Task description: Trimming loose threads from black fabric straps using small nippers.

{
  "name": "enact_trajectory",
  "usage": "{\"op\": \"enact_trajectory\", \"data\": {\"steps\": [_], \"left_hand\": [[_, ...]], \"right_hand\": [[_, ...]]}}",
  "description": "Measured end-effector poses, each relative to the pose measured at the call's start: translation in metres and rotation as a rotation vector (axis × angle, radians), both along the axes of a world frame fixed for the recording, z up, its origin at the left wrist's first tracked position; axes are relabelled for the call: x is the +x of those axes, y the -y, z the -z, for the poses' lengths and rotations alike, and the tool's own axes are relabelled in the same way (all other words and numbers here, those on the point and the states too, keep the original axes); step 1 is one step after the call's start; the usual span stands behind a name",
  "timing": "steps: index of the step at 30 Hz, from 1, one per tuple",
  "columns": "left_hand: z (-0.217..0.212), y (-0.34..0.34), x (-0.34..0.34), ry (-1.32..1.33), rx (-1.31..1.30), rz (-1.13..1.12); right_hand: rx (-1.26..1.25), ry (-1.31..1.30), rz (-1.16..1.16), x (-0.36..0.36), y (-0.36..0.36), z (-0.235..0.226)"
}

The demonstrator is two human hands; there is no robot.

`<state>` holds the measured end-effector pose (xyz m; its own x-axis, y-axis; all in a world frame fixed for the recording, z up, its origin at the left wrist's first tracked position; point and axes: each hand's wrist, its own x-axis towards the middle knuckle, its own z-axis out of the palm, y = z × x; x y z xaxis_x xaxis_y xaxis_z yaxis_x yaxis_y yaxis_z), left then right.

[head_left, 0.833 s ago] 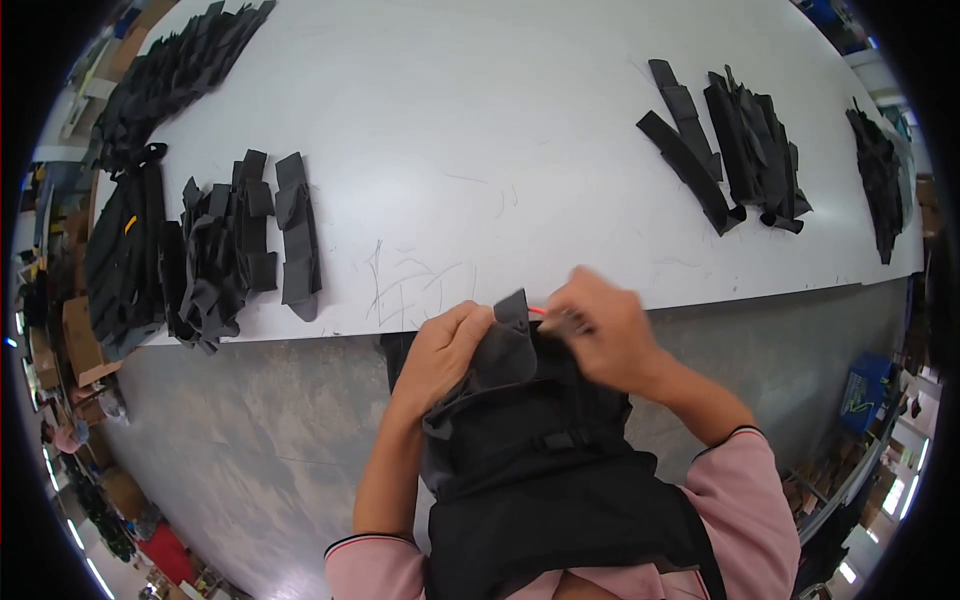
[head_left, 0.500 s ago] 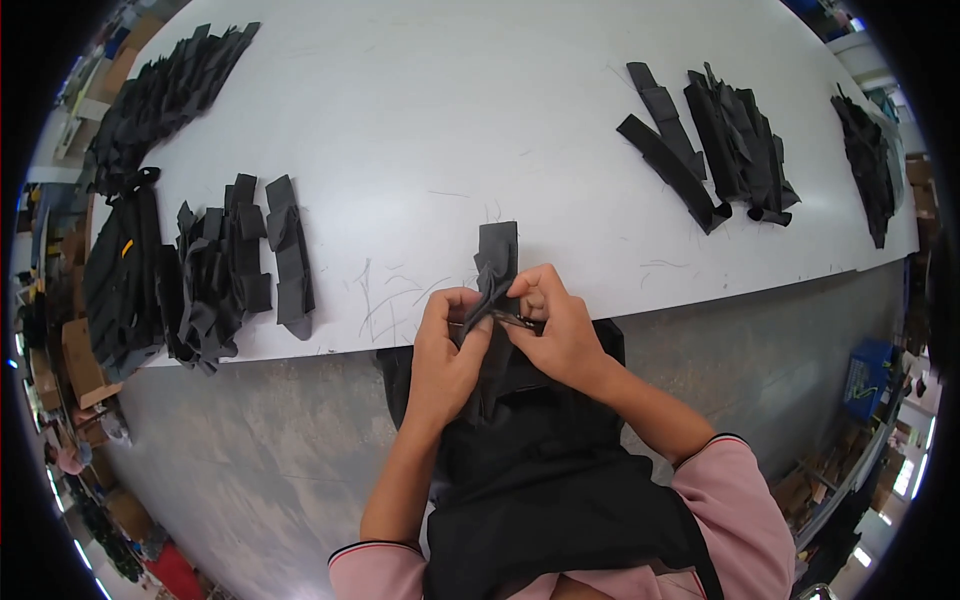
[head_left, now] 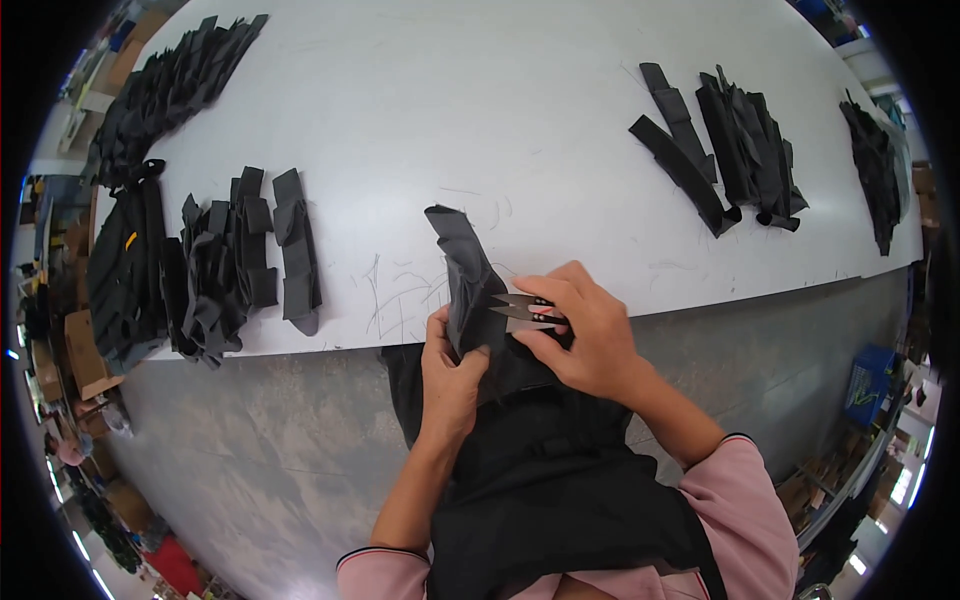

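A dark grey strip of folded, sewn fabric lies partly over the table's near edge, its far end resting on the white top. My left hand pinches its near part between thumb and fingers. In my right hand is a pair of thread snips, with dark blades and a bit of red at the handle. The blades are parted, and their tips reach the right edge of the fabric strip. My right palm and fingers hide part of the handles.
On the white table several similar strips lie at the left beside a black bag. Another heap of strips is at the far left. More dark strips and a dark bundle lie at the right. Loose threads lie mid-table.
Both hands were close together at the strip. Now the right has drawn away to the right with the snips showing, and the strip's far end has tilted left in my left hand.
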<state>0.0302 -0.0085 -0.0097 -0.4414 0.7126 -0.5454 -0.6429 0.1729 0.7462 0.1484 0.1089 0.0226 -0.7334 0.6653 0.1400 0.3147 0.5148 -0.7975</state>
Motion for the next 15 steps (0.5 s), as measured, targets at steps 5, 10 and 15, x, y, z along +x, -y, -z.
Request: {"op": "enact_trajectory", "data": {"steps": [5, 10, 15], "left_hand": [[0.001, -0.003, -0.002, -0.154, -0.008, 0.018], [0.0, -0.002, -0.003, -0.174, -0.018, 0.066], [0.001, -0.001, -0.003, -0.17, -0.028, 0.095]], "right_hand": [[0.149, 0.139, -0.177, 0.013, -0.008, -0.013], [0.231, 0.315, -0.409, 0.006, -0.023, -0.02], [0.221, 0.298, -0.506, 0.001, -0.032, -0.018]]}}
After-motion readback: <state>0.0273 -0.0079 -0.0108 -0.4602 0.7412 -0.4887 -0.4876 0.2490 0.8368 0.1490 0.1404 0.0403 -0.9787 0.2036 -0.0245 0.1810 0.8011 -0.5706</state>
